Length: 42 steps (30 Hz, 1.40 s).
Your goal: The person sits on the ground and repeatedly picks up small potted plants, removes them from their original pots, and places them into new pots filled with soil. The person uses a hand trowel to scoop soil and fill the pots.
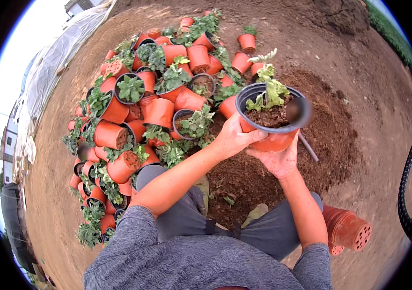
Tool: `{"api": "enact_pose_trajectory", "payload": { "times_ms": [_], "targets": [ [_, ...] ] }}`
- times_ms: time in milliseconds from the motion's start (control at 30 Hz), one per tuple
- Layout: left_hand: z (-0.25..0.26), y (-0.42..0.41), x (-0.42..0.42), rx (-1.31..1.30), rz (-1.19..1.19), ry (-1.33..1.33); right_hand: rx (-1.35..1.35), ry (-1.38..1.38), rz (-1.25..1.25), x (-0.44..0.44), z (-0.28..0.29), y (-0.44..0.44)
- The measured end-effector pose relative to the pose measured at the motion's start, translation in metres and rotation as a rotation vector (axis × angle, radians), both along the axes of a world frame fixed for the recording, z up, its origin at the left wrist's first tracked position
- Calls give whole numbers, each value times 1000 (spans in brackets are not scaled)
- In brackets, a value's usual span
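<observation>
Both my hands hold up a terracotta-coloured plastic flowerpot (273, 141) with a black rim. My left hand (233, 139) grips its left side, the thumb lying just below the rim. Under and behind the lower right side, my right hand (280, 159) supports it; most of those fingers are hidden by the pot. Inside are brown soil (269, 117) and a leafy seedling (269, 92) with pale green, partly drooping leaves. A blurred round patch covers the right part of the rim. Below the pot, loose brown potting soil (249, 192) lies on the ground between my feet.
A large heap of toppled potted plants (159, 112) lies at the left and ahead. A grey rod (308, 146) rests on the soil mound (329, 134). Stacked pots (347, 228) lie beside my right leg. Plastic sheeting (57, 54) borders the ground at far left.
</observation>
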State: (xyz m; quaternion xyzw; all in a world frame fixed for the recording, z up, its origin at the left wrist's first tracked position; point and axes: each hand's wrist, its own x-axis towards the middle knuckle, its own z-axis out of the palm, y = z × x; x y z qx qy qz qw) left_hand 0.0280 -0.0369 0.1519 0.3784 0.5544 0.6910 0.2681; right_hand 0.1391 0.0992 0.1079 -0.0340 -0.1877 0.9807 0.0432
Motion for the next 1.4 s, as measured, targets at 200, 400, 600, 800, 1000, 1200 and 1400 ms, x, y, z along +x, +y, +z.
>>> {"api": "enact_pose_trajectory", "payload": {
  "times_ms": [200,400,600,800,1000,1200,1400],
  "targets": [
    [12,-18,-25,-276,-120,39,23,-41,-105,5,1,25],
    [-1,-14,-24,-210,135,246,324,-167,-165,10,-17,44],
    [-19,3,-3,-187,214,204,354,-214,-195,8,-24,28],
    [8,-3,-21,110,291,-161,316,-287,-108,6,-28,23],
    [46,-121,-52,-131,483,87,249,-297,-255,3,-19,46],
    [18,-425,8,-1685,145,730,999,-275,-1091,28,48,105],
    [39,-386,9,-1564,327,577,2406,-500,-1384,1,46,204]
  ]
}}
